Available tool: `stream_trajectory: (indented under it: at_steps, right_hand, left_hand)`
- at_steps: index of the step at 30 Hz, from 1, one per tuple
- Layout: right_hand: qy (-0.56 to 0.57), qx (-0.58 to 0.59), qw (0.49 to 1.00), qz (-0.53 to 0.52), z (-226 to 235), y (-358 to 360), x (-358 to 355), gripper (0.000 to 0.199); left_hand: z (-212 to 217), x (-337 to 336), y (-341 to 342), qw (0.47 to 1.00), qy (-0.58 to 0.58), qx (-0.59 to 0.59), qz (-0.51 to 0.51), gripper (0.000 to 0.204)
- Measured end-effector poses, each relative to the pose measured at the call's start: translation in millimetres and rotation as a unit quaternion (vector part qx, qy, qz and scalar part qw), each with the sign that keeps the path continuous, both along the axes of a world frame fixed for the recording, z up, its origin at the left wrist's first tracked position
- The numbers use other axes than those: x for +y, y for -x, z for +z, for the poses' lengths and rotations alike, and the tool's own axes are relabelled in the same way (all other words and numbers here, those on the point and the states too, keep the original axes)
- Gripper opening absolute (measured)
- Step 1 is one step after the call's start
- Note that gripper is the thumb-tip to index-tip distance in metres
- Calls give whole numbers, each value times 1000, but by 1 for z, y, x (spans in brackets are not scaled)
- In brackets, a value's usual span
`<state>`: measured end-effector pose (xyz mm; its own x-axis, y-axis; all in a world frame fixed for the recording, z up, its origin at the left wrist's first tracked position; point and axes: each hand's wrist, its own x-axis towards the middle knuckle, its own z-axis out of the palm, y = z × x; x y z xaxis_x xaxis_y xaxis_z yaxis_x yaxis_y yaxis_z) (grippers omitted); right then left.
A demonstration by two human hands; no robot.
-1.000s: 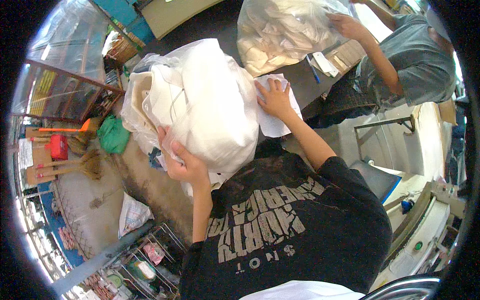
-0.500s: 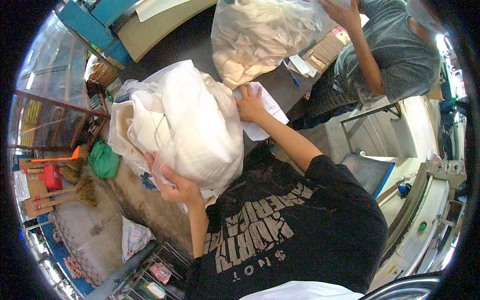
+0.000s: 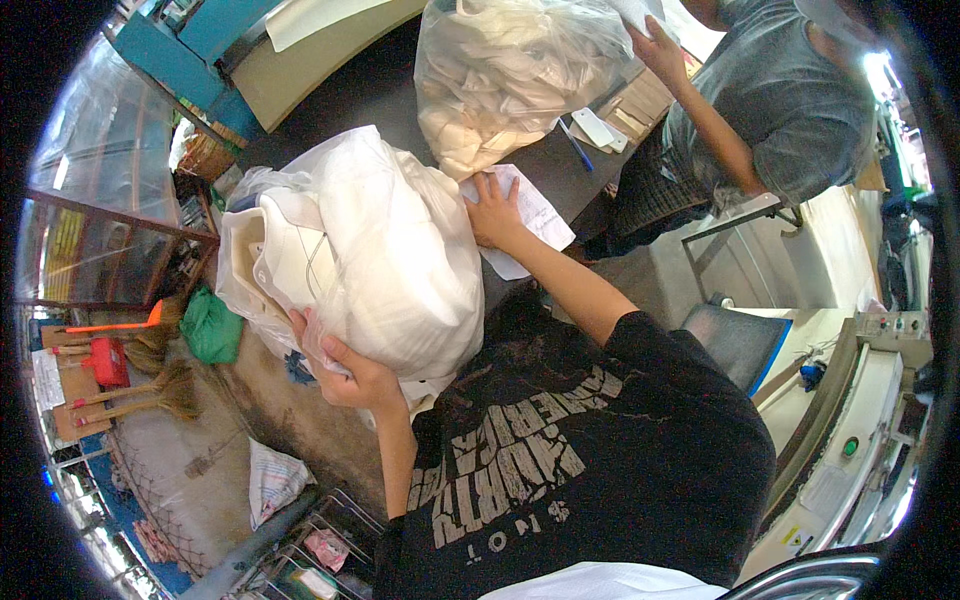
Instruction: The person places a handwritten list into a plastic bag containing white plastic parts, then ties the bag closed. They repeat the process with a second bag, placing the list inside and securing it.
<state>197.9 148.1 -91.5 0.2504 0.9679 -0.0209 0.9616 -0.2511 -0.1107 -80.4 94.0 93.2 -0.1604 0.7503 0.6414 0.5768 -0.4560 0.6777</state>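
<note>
A bulky clear plastic bag of folded white fabric pieces (image 3: 400, 250) rests against the near side of the dark table (image 3: 350, 90). My left hand (image 3: 358, 375) grips the lower near side of this bag, thumb on top and plastic bunched at the fingers. To the right of it, my right hand (image 3: 494, 212) lies flat with fingers spread on a white sheet of paper (image 3: 541, 215) bearing handwriting. Just beyond the paper stands a second clear bag of cream fabric (image 3: 525, 80). The fingertips of my right hand are close to its bottom edge.
A blue pen (image 3: 577, 147) and white tags (image 3: 598, 130) lie by a stack of brown cards (image 3: 640, 103). Across the table's right side, a person in a grey shirt (image 3: 775, 110) raises a hand. On the left floor are a green bag (image 3: 210, 326) and brooms (image 3: 165, 390).
The other person's raised hand has shifted left and slightly down, beside something white. My two hands stay almost where they were, and the view has shifted slightly.
</note>
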Motion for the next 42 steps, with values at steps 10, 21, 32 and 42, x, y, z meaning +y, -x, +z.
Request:
stream_trajectory:
  at_steps: [10, 21, 32, 42]
  right_hand:
    - [-12, 62, 998, 0, 8, -5, -11, 65]
    - [-245, 168, 955, 23, 31, -15, -47, 51]
    - [-382, 437, 812, 67, 187, 29, -54, 13]
    - [-317, 324, 887, 88, 272, 88, -34, 31]
  left_hand:
    - [6, -5, 5, 999, 31, 24, -8, 39]
    - [32, -3, 44, 979, 38, -65, -191, 48]
    - [31, 139, 128, 984, 147, -103, 6, 63]
    - [33, 231, 130, 923, 348, -2, -166, 36]
